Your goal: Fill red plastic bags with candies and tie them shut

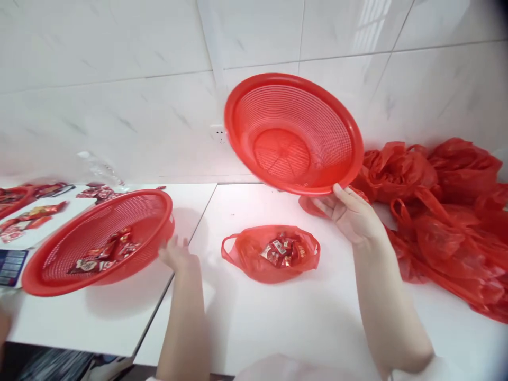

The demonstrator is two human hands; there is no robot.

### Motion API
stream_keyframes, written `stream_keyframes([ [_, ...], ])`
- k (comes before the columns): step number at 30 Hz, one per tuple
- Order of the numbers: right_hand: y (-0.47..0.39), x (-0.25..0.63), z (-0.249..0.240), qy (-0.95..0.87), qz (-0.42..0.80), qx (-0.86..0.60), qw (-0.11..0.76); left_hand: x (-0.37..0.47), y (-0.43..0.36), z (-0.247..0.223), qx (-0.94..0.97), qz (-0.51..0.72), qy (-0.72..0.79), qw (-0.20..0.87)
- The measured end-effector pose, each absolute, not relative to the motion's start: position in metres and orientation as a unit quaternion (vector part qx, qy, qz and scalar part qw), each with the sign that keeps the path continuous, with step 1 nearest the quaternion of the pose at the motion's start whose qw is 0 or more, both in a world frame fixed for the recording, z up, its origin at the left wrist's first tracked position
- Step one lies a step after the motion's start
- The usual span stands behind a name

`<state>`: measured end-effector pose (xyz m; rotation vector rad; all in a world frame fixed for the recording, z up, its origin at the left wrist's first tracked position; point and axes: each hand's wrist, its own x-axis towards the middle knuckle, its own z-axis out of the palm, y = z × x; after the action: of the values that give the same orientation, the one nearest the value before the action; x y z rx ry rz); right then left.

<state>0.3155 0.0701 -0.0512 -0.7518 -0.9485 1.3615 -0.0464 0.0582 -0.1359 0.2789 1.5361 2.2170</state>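
In my right hand (pixel 353 211) is an empty red plastic mesh basket (pixel 283 153), gripped by its lower right rim. It is raised off the table and tilted so its inside faces me. My left hand (pixel 177 254) has its fingers apart beside the right wall of a second red mesh basket (pixel 159 217); I cannot tell whether they touch. This basket is tilted above the table and contains several small red snack packets (pixel 115 248). Between my forearms lies a red plastic bag (pixel 250 256), its mouth open, with small packets (pixel 283 251) inside.
Filled red plastic bags (pixel 456 222) are heaped on the right by the tiled wall (pixel 119 116). At the far left are another red basket (pixel 24 198), a white board (pixel 32 238) with packets and a blurred hand (pixel 3 323) of another person. A seam (pixel 159 307) divides the white tables.
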Motion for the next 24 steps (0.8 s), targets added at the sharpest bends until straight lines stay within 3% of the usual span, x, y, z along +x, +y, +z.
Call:
stream_keyframes([
  [4, 0.070, 0.329, -0.048, -0.378, 0.565, -0.314, 0.663, -0.076, 0.047, -0.137, 0.060, 0.807, 0.562, 0.169],
  [10, 0.073, 0.347, -0.047, -0.353, 0.550, -0.294, 0.698, -0.071, 0.041, -0.136, 0.059, 0.822, 0.533, 0.192],
  [17, 0.067, 0.338, -0.045, -0.365, 0.578, -0.300, 0.665, -0.047, 0.057, -0.141, 0.079, 0.822, 0.528, 0.199],
  [24, 0.060, 0.319, -0.042, -0.404, 0.639, -0.293, 0.585, -0.022, 0.062, -0.145, 0.096, 0.838, 0.429, 0.325],
])
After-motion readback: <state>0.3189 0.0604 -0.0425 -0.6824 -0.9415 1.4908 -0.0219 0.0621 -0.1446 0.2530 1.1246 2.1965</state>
